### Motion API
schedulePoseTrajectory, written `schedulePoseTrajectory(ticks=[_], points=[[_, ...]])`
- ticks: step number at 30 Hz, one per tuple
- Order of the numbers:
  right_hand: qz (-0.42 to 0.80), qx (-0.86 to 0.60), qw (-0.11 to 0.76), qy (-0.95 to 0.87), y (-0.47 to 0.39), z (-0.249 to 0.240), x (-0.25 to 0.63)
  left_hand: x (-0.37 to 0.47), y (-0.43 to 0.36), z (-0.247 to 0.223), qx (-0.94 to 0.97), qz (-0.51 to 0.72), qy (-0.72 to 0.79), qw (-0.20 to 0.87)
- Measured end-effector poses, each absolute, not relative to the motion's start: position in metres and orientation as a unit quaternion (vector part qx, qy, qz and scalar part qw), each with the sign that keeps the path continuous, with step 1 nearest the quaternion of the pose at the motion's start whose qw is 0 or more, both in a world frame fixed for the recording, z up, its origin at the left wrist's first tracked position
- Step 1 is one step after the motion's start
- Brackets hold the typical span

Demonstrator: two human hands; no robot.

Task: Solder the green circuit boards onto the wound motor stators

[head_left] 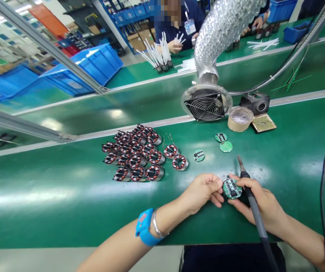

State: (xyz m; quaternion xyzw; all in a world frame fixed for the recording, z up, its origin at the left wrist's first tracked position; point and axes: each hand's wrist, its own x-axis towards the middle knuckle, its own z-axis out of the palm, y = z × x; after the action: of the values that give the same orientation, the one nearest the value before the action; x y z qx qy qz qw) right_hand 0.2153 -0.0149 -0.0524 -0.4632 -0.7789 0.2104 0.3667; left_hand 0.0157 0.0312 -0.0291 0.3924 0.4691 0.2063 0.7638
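Here's the round green circuit board (232, 188), held up between both hands above the green bench (74, 211)! The left hand (206, 190) pinches at its left edge; the right hand (260, 202) curls around the other side, gripping a soldering iron (254, 207) too. Just beyond, three loose boards (226, 147); leftward, copper-wound stators (136, 161) stand clustered.

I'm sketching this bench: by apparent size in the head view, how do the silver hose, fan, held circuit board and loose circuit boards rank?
Silver hose
Fan
Held circuit board
Loose circuit boards: three look alike, so unranked among themselves
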Motion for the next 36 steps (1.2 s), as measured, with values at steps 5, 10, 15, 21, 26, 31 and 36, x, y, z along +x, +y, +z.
schedulePoseTrajectory(ticks=[5,10,15,21,26,31,36], points=[[0.215,-0.462,0.367,-0.778,-0.014,-0.051,0.215,-0.006,0.03,-0.045,0.778,0.307,0.401,0.373],[0.212,-0.459,0.369,-0.78,-0.014,-0.051,0.214,-0.016,0.042,-0.055,0.918,0.263,0.269,0.122],[0.208,-0.455,0.364,-0.786,-0.015,-0.051,0.215,0.0,0.041,-0.037,0.859,0.272,0.334,0.278],[0.195,-0.451,0.363,-0.792,-0.015,-0.049,0.214,0.019,0.015,-0.022,0.531,0.207,0.542,0.618],[0.192,-0.445,0.362,-0.796,-0.014,-0.048,0.212,0.016,-0.017,-0.026,0.649,0.318,0.517,0.458],[0.19,-0.438,0.355,-0.804,-0.015,-0.051,0.214,0.014,-0.037,-0.032,0.763,0.312,0.444,0.35],[0.199,-0.439,0.355,-0.801,-0.016,-0.053,0.214,0.004,-0.02,-0.032,0.764,0.309,0.422,0.379]])
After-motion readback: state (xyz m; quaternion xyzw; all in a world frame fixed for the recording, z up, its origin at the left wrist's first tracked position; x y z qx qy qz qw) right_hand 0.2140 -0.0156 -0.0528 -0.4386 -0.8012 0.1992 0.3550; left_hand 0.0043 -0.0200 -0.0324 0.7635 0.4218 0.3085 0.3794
